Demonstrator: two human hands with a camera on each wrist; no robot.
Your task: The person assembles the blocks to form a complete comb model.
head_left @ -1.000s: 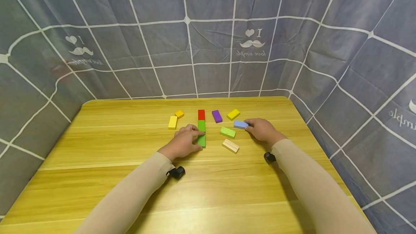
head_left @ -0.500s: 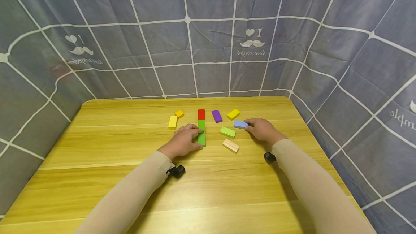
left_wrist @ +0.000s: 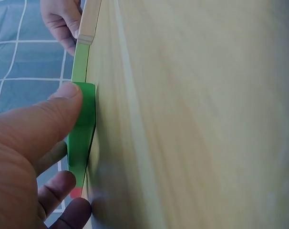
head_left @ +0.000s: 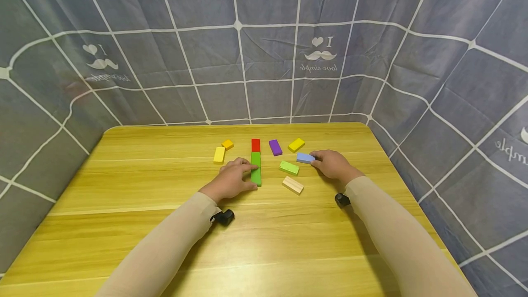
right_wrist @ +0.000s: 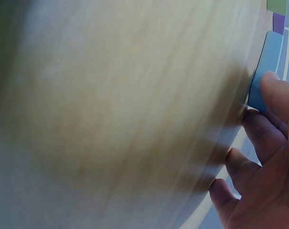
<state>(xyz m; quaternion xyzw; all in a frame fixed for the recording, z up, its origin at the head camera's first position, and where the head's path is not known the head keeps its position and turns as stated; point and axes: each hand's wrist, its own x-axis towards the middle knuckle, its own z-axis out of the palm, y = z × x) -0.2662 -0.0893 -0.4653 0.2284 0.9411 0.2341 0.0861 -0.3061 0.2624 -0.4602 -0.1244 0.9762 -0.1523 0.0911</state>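
Note:
In the head view a red block (head_left: pixel 255 145), a far green block (head_left: pixel 255 158) and a near green block (head_left: pixel 256 178) lie end to end in a straight row. My left hand (head_left: pixel 233 179) pinches the near green block, thumb at its near end and a fingertip over the joint between the greens. In the left wrist view the thumb (left_wrist: pixel 63 102) presses on the green end. To the right, my right hand (head_left: pixel 332 165) grips the right end of a blue block (head_left: pixel 304 158) between thumb and fingers. The right wrist view shows this blue block (right_wrist: pixel 267 67) low at the tabletop.
Between the hands lie a light green block (head_left: pixel 289 167) and a plain wood block (head_left: pixel 293 185). Farther back are a purple block (head_left: pixel 275 147) and a yellow block (head_left: pixel 296 145). Left of the row lie a pale yellow block (head_left: pixel 219 155) and an orange block (head_left: pixel 228 144).
The near green block has shifted slightly away from me, up against the far green block, with my left hand moving along. The right hand and blue block have stayed still.

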